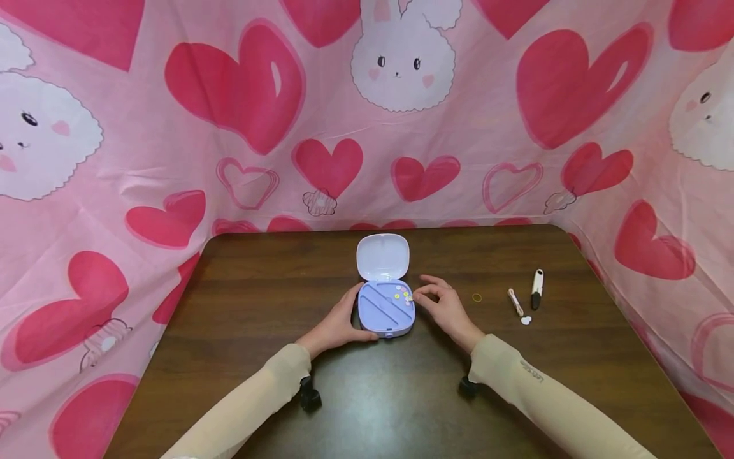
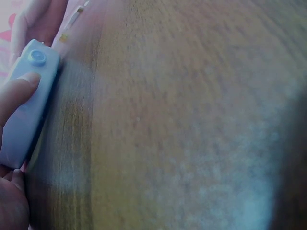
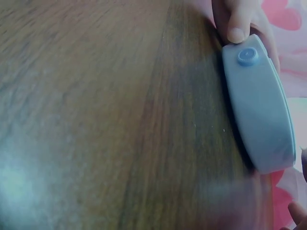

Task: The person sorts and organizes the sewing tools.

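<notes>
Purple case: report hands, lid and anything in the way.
Left hand grips purple case. Right hand at its right edge, hold unclear. Lid open, small pieces inside. White-and-black tool apart, off right.

The head view was evenly lit, and a pale glare was reflected near the front of the tabletop (image 1: 375, 398). Both wrist views were softened by blur and haze, bluish glare was caught in a lower corner of each, and the left one's right edge was darkened.
</notes>
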`<action>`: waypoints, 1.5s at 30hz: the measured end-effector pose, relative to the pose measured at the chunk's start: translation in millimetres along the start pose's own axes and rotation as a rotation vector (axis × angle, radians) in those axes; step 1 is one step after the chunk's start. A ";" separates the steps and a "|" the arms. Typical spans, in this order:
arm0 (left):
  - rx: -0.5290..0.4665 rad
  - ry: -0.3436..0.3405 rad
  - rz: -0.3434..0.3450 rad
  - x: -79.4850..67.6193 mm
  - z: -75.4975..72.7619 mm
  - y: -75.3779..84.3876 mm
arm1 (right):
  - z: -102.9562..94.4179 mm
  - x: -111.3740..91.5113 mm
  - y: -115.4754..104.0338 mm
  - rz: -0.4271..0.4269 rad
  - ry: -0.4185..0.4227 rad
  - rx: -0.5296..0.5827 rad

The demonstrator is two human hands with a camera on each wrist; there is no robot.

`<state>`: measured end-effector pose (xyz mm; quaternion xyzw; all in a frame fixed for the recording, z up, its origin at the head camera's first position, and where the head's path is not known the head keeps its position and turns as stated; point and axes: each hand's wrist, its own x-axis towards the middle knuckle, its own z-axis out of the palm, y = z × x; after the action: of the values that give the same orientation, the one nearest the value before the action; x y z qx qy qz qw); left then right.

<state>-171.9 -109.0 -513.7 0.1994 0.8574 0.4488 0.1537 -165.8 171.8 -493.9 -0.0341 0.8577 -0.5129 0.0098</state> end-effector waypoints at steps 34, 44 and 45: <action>-0.005 -0.007 0.014 1.2 0.0 -1.3 | 18.2 8.5 -4.2 -0.233 -0.002 -0.193; -0.009 -0.007 0.007 0.0 -0.3 -0.1 | 8.2 5.2 -3.2 -0.172 -0.012 -0.122; -0.008 -0.007 0.007 0.1 -0.4 0.1 | 6.8 4.7 -2.2 -0.176 -0.009 -0.122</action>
<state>-172.1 -109.1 -513.5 0.2035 0.8543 0.4521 0.1558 -170.0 164.4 -495.1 -0.1121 0.8811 -0.4583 -0.0332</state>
